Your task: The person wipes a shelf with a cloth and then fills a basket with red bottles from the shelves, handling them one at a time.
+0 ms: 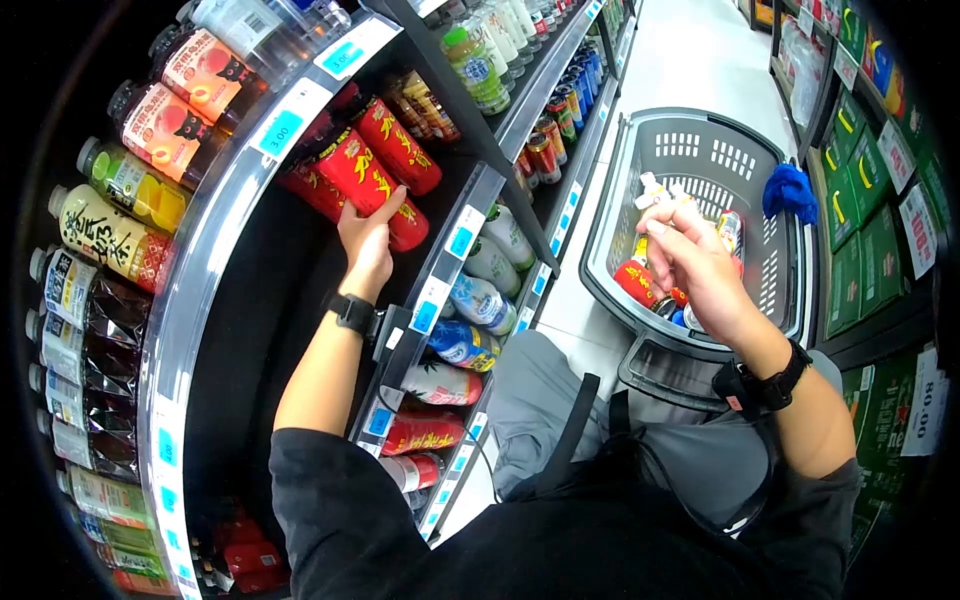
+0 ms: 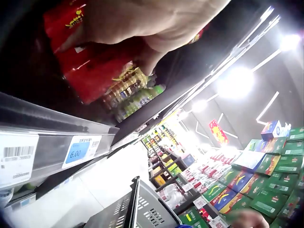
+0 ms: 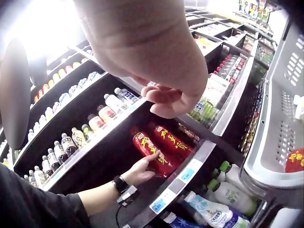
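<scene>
My left hand (image 1: 369,243) grips the lower part of a red bottle (image 1: 352,168) with yellow lettering, on a dark shelf. More red bottles (image 1: 400,145) like it stand beside and behind it. In the left wrist view, the hand covers part of the bottle (image 2: 97,66). My right hand (image 1: 697,262) hangs over the grey shopping basket (image 1: 640,140) with loosely bent fingers and nothing in them. Below it, a red can (image 1: 637,283) and a white-capped bottle (image 1: 655,188) lie among other drinks in the basket.
A curved shelf edge (image 1: 215,215) with price tags runs along my left, lined with bottled drinks (image 1: 115,240). White and blue bottles (image 1: 485,300) stand on a lower shelf. Green cartons (image 1: 870,215) are stacked at the right. A blue cloth-like bundle (image 1: 790,193) hangs on the basket's rim.
</scene>
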The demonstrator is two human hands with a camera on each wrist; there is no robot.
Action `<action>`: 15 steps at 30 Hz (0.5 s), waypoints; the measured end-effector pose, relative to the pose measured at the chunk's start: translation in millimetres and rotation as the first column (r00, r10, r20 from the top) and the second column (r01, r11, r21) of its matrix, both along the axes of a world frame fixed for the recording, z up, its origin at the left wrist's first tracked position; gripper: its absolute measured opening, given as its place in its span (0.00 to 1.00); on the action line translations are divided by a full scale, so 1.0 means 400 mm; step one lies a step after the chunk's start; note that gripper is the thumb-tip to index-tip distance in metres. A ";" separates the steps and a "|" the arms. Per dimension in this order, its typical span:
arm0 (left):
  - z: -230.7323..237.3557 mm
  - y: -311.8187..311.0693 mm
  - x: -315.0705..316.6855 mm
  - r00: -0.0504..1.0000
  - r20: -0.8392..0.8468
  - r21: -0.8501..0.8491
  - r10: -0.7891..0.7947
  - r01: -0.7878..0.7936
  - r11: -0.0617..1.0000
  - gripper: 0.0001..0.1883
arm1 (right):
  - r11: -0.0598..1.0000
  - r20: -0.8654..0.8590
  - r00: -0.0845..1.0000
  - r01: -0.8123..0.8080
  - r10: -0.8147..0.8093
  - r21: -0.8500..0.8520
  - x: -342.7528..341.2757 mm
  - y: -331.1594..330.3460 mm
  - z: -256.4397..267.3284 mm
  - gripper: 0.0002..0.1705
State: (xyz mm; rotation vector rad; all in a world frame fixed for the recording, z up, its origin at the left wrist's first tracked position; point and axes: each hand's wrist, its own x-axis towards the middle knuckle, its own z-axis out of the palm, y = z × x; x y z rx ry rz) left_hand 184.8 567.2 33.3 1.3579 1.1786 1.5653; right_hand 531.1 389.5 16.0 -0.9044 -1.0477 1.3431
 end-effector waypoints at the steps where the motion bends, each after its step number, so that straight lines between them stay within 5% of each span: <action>1: -0.004 0.010 0.004 0.999 -0.036 -0.033 0.041 -0.042 0.999 0.22 | 1.000 0.027 1.000 -0.012 0.012 -0.001 0.001 0.000 -0.002 0.10; 10: -0.038 0.081 -0.025 0.979 -0.119 -0.069 0.167 -0.176 0.982 0.24 | 0.996 0.030 0.997 -0.076 0.075 0.048 -0.021 -0.021 0.004 0.11; 13: 0.000 0.045 -0.034 0.988 -0.146 -0.141 -0.042 0.021 0.990 0.24 | 0.993 0.084 0.992 -0.099 0.094 0.059 -0.026 -0.018 -0.003 0.11; 15: 0.056 0.003 -0.035 0.998 -0.055 -0.141 0.029 -0.036 0.989 0.21 | 0.995 0.106 0.991 -0.087 0.082 0.042 -0.029 -0.020 -0.009 0.10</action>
